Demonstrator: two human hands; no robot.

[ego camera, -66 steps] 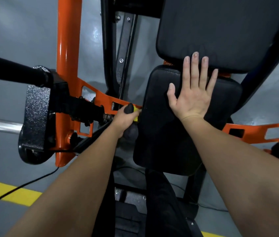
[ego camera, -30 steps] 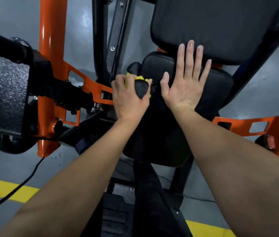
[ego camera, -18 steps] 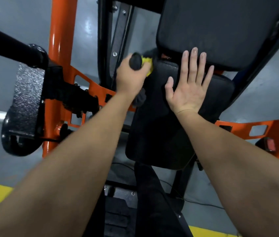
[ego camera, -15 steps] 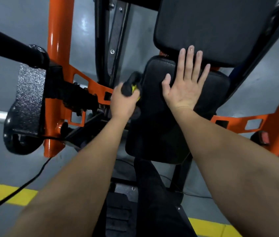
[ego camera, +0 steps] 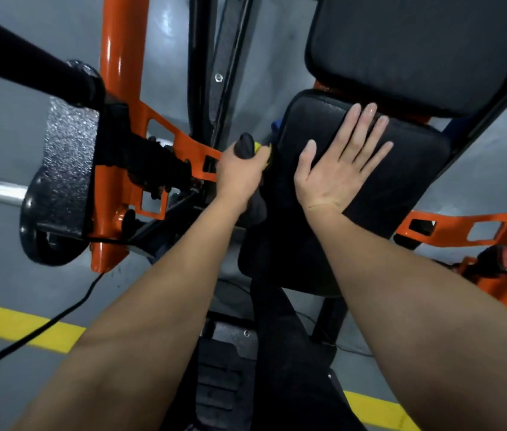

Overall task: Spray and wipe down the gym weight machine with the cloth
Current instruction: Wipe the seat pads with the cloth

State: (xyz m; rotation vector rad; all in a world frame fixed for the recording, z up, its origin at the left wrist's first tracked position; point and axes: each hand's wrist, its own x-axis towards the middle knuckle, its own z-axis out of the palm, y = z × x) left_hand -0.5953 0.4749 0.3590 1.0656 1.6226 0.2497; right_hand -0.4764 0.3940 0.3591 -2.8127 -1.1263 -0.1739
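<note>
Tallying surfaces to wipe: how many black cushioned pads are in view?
2. The seat pad lies under the flat right hand; the back pad sits above it at top right. Others may lie outside the frame.

The floor [ego camera: 0, 126] is grey and smooth, with a soft shine far above the left hand [ego camera: 239, 175]. Below and left of this hand a yellow line [ego camera: 3, 321] crosses it, under a black cable [ego camera: 68, 309].

Most of the cloth [ego camera: 245, 145] is hidden inside the gripping left hand [ego camera: 239, 177].
</note>
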